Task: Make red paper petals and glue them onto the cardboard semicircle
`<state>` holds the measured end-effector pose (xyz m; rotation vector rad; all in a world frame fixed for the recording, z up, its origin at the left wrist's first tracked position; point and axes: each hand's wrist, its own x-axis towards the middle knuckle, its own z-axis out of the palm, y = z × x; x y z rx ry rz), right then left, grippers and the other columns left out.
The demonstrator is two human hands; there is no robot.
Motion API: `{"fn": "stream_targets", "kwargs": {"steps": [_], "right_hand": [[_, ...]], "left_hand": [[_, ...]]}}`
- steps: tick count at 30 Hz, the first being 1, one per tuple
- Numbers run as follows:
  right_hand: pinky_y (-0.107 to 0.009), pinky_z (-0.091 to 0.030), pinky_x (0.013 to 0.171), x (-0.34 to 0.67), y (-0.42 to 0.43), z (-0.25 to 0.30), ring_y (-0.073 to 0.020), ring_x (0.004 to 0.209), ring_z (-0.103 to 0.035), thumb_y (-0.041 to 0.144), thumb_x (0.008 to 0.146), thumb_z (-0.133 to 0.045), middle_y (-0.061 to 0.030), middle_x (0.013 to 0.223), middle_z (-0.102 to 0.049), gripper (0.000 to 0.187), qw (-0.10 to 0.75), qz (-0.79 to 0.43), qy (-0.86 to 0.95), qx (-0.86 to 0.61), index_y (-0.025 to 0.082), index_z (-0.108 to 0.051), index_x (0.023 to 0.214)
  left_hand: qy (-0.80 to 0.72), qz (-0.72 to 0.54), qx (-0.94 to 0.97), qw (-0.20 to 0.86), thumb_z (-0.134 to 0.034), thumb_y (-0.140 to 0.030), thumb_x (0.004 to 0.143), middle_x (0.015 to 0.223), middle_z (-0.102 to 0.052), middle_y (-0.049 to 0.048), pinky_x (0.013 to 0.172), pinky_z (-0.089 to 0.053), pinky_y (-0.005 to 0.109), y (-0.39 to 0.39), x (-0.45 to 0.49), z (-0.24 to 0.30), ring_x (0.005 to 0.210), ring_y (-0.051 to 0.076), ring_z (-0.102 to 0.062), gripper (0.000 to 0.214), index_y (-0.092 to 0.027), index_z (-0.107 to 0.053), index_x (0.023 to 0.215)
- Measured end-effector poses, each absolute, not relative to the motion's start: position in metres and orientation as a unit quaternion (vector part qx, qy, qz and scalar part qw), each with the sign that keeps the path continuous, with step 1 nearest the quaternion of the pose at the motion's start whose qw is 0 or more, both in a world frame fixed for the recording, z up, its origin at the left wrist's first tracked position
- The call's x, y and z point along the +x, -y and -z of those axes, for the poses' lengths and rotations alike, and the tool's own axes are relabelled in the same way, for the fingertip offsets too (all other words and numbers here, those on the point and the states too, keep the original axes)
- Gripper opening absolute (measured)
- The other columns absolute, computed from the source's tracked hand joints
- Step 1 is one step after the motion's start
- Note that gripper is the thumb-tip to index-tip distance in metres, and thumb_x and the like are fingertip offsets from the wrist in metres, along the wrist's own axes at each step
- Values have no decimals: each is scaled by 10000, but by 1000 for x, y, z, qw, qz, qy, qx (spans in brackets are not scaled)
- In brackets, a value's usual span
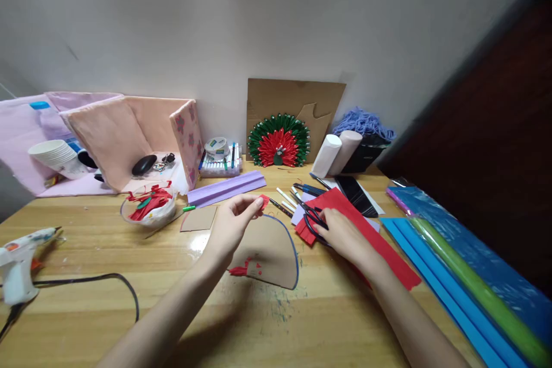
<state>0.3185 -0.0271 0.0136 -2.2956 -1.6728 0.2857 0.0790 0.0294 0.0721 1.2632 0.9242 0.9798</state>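
My left hand pinches a small red paper piece between thumb and fingers, above a half-round cardboard piece edged in blue. A few red scraps are stuck on that cardboard. My right hand rests on a long red paper sheet, its fingers on the black handles of a pair of scissors that lie on the sheet's fringed end.
A glue gun with its black cable lies at the left. A clear bowl holds red strips. Purple folded paper, pens, a red-green paper fan, white rolls and blue and green paper rolls surround the work spot.
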Motion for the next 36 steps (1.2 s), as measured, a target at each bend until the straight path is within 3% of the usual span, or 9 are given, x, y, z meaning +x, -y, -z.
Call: {"fn": "stream_targets", "kwargs": {"steps": [6, 13, 16, 18, 20, 23, 27, 30, 36], "right_hand": [[-359, -424, 805, 321, 27, 31, -283, 937, -556, 158, 780, -488, -148, 956, -580, 213, 164, -11, 560, -812, 99, -570, 968], [-387, -416, 833, 328, 21, 30, -294, 939, -550, 175, 760, -495, -160, 949, -578, 200, 214, -42, 546, -809, 105, -547, 940], [-372, -444, 771, 322, 27, 22, -251, 870, -566, 249, 752, -505, -123, 954, -560, 212, 372, -101, 481, -787, 152, -493, 940], [-319, -463, 657, 310, 34, 13, -184, 690, -567, 324, 731, -549, -49, 825, -567, 241, 520, -239, 416, -707, 188, -450, 905], [-262, -434, 538, 292, 42, 5, -132, 532, -512, 412, 734, -585, 14, 658, -542, 282, 592, -406, 381, -583, 203, -432, 846], [-237, -414, 486, 265, 52, -3, -102, 480, -479, 569, 778, -529, 21, 599, -515, 377, 614, -571, 329, -435, 196, -472, 776], [-303, -469, 481, 246, 60, -1, -156, 547, -539, 761, 670, -490, -26, 727, -564, 569, 598, -654, 296, -355, 224, -546, 851], [-351, -491, 513, 243, 61, 5, -219, 607, -587, 854, 571, -442, -61, 718, -586, 719, 562, -676, 315, -358, 222, -586, 884], [-345, -509, 583, 240, 63, 15, -229, 681, -617, 863, 626, -339, -92, 768, -617, 824, 562, -622, 360, -409, 178, -560, 1028]], "left_hand": [[-392, -435, 510, 630, -689, -352, 712, 755, -652, 40, 714, -450, 234, -25, 91, -71, 716, 120, -573, 246, -126, -676, 808], [-369, -463, 497, 635, -700, -337, 701, 795, -663, 47, 727, -440, 234, -22, 119, -73, 751, 122, -575, 226, -131, -679, 793], [-370, -484, 455, 650, -726, -337, 667, 795, -671, 47, 747, -438, 245, -23, 136, -70, 749, 122, -581, 247, -131, -687, 798], [-374, -494, 419, 664, -750, -337, 631, 804, -680, 55, 773, -436, 258, -24, 147, -66, 758, 126, -590, 277, -126, -693, 801], [-374, -499, 395, 675, -764, -335, 606, 813, -684, 66, 789, -435, 269, -25, 156, -61, 766, 132, -596, 297, -117, -696, 794], [-370, -503, 387, 679, -766, -337, 603, 814, -683, 73, 804, -437, 279, -26, 166, -52, 774, 137, -598, 303, -108, -694, 788], [-371, -502, 390, 677, -753, -340, 625, 819, -684, 71, 807, -441, 281, -23, 172, -40, 789, 142, -601, 294, -111, -690, 798], [-385, -492, 402, 670, -740, -350, 643, 855, -694, 81, 798, -442, 280, -18, 176, -36, 813, 155, -607, 298, -116, -694, 821], [-414, -483, 401, 659, -722, -339, 666, 853, -700, 83, 774, -444, 268, -7, 182, -38, 807, 161, -615, 272, -111, -686, 810]]}}
